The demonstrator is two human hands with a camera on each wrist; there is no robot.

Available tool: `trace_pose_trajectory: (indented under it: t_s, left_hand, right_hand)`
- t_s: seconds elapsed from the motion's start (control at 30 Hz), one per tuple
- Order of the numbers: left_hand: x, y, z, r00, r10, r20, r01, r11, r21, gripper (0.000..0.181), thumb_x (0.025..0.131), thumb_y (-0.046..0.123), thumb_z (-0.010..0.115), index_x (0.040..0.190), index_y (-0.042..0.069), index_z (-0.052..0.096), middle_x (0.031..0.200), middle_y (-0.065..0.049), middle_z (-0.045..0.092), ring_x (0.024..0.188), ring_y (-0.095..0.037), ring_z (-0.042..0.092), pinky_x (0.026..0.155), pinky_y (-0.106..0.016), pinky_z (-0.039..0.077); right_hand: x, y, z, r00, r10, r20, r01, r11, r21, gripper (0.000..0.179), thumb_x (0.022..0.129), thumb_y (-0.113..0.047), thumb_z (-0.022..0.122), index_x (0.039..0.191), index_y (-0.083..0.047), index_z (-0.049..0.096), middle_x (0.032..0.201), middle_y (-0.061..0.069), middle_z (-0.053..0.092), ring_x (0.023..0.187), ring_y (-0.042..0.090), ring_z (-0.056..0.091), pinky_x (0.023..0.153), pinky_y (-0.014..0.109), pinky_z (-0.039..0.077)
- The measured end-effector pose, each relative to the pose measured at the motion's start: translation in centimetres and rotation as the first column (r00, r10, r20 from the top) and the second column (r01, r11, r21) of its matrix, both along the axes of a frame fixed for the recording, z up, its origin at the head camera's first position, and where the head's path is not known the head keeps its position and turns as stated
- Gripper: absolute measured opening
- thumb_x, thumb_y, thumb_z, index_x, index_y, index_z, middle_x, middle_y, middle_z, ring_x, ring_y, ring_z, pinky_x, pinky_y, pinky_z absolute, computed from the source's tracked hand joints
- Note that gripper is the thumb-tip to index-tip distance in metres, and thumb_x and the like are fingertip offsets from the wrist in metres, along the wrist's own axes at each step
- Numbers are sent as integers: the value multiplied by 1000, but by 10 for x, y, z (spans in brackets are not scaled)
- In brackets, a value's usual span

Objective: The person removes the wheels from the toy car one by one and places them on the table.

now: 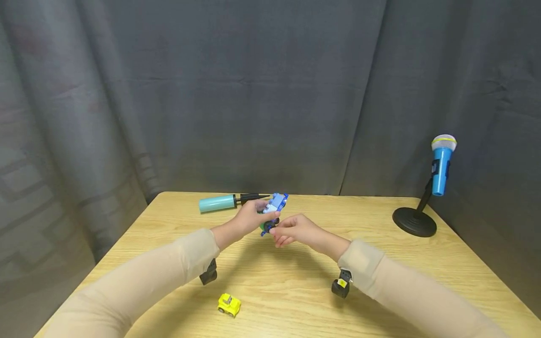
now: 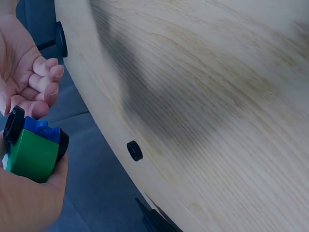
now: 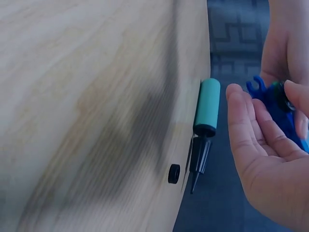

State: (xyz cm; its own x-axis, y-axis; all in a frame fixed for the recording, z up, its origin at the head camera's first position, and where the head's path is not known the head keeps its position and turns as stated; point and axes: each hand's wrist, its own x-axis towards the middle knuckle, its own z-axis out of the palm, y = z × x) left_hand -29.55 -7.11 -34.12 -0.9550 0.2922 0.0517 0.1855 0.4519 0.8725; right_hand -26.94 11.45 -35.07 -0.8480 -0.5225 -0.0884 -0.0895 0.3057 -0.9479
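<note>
My left hand (image 1: 249,218) grips a blue and green toy car (image 2: 34,157) above the table, with black wheels showing on it. The car's light blue part (image 1: 275,202) points up and away in the head view. Close against it, my right hand (image 1: 302,230) has its thumb and forefinger at a black wheel (image 2: 13,123), pinching it near the car's lower end. The other right fingers (image 3: 241,116) extend loosely beside the car. Part of the car is hidden by the hands. A loose black wheel (image 3: 174,174) stands on the table beyond them.
A teal hand pump (image 1: 217,203) with a black nozzle lies along the table's back edge. Near the front sits a small yellow toy car (image 1: 229,305). At the back right a blue toy microphone (image 1: 441,169) rises on a round black base (image 1: 414,222). Grey curtains (image 1: 253,94) hang behind.
</note>
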Motion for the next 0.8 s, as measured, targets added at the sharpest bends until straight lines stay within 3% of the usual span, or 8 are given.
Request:
trace_pose_trajectory:
  t_s: [0.2, 0.37, 0.5, 0.8]
  left_hand:
    - [0, 4, 1, 1000, 10, 8, -10, 1000, 4, 58, 90, 33, 70, 135, 0, 54, 124, -14, 65, 109, -22, 64, 92, -38, 53]
    - [-1, 4, 0, 1000, 24, 4, -24, 1000, 11, 60, 90, 33, 70, 136, 0, 52, 129, -16, 62, 118, -26, 60, 98, -42, 50]
    - [-1, 4, 1, 999, 23, -24, -22, 1000, 21, 58, 90, 31, 70, 134, -3, 54, 127, -17, 63, 119, -27, 59, 98, -41, 50]
    - [-1, 1, -4, 999, 24, -36, -24, 1000, 18, 55, 91, 30, 69, 133, -3, 55, 124, -16, 65, 116, -27, 61, 99, -42, 49]
  right_hand:
    - [3, -4, -1, 999, -8, -33, 7, 1000, -16, 32, 95, -22, 64, 99, 10, 66, 87, 20, 73, 82, 32, 71, 82, 42, 57]
    - [3, -7, 0, 998, -35, -52, 31, 996, -85, 28, 93, -20, 66, 93, 8, 62, 81, 19, 72, 67, 18, 71, 72, 39, 59]
    - [3, -12, -1, 994, -75, -79, 65, 989, -132, 21, 92, -14, 66, 89, 5, 58, 75, 18, 72, 59, 14, 69, 64, 37, 60]
    - [8, -21, -7, 960, -121, -251, 99, 990, -100, 23, 91, -10, 68, 83, 9, 58, 75, 28, 69, 61, 30, 70, 62, 49, 58]
